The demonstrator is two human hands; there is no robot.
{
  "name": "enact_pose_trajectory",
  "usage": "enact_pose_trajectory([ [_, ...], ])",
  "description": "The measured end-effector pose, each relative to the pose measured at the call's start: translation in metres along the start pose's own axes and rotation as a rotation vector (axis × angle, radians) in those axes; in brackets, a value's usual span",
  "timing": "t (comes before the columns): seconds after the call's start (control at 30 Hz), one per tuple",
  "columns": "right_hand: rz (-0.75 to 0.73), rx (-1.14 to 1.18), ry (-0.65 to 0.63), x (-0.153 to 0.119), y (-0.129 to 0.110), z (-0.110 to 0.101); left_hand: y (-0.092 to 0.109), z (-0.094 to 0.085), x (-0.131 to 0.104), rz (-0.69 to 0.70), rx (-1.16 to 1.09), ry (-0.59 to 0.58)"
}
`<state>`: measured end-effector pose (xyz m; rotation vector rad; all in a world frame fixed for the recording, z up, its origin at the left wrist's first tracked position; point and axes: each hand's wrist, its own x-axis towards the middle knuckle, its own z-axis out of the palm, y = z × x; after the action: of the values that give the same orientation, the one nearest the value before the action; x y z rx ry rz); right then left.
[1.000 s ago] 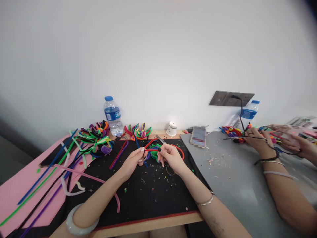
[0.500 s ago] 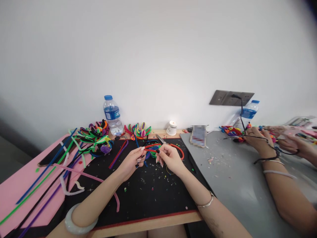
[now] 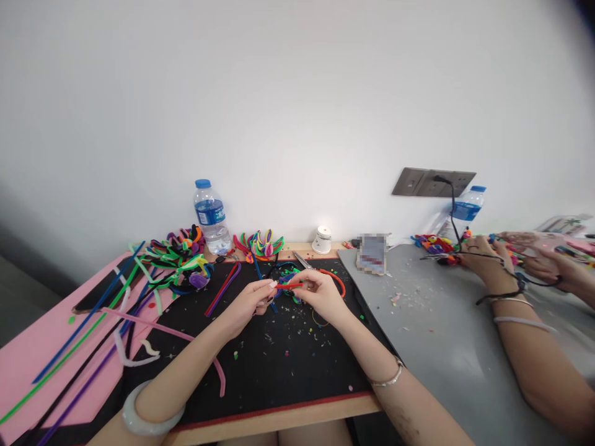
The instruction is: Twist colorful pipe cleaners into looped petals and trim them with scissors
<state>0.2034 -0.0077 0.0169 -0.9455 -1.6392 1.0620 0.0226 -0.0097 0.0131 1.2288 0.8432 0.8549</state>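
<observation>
A short red pipe cleaner (image 3: pixel 288 286) spans the gap between my two hands, over the black mat (image 3: pixel 279 378). My left hand (image 3: pixel 253 303) pinches its left end, and my right hand (image 3: pixel 318 294) grips the other end with fingers bent. Just behind the hands lies a cluster of green and blue pipe cleaners (image 3: pixel 289 272), partly hidden by my right hand. Scissors with orange-red handles (image 3: pixel 338 279) lie behind my right hand. A folded red and purple pipe cleaner (image 3: pixel 224 288) rests left of my left hand.
Colourful pipe-cleaner bundles (image 3: pixel 179 254) and a water bottle (image 3: pixel 211 217) stand at the back left. Long pipe cleaners cross a pink sheet (image 3: pixel 28 347). A white spool (image 3: pixel 322 240) sits by the wall. Another person's hands (image 3: pixel 488 263) work at the grey table (image 3: pixel 437 347).
The red pipe cleaner now looks like a single straight piece rather than a narrow loop. My left hand has turned slightly, and my right fingers have shifted over its right end.
</observation>
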Motion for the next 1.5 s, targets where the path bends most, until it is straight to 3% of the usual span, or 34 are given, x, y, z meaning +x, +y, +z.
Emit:
enact_pose_trajectory([
  [0.23, 0.185, 0.049, -0.182, -0.006, 0.002, 0.004, -0.006, 0.003, -0.002, -0.109, 0.062, -0.134],
  [0.43, 0.282, 0.159, -0.224, -0.003, 0.003, 0.004, -0.003, 0.004, -0.003, -0.097, 0.163, -0.134],
  [0.57, 0.267, 0.144, -0.182, 0.000, 0.002, 0.000, 0.002, 0.003, -0.002, -0.031, 0.199, -0.129],
  [0.83, 0.277, 0.124, -0.229, -0.002, 0.007, 0.000, 0.001, -0.004, -0.002, 0.037, 0.279, -0.142],
  [1.07, 0.186, 0.018, -0.258, -0.004, 0.003, 0.000, 0.000, -0.002, -0.004, 0.005, 0.250, -0.185],
  [1.37, 0.175, 0.018, -0.335, -0.007, -0.001, 0.003, 0.000, 0.000, -0.006, -0.010, 0.206, -0.190],
  [1.5, 0.090, -0.074, -0.298, -0.006, -0.003, 0.004, -0.002, 0.000, -0.005, -0.007, 0.172, -0.194],
])
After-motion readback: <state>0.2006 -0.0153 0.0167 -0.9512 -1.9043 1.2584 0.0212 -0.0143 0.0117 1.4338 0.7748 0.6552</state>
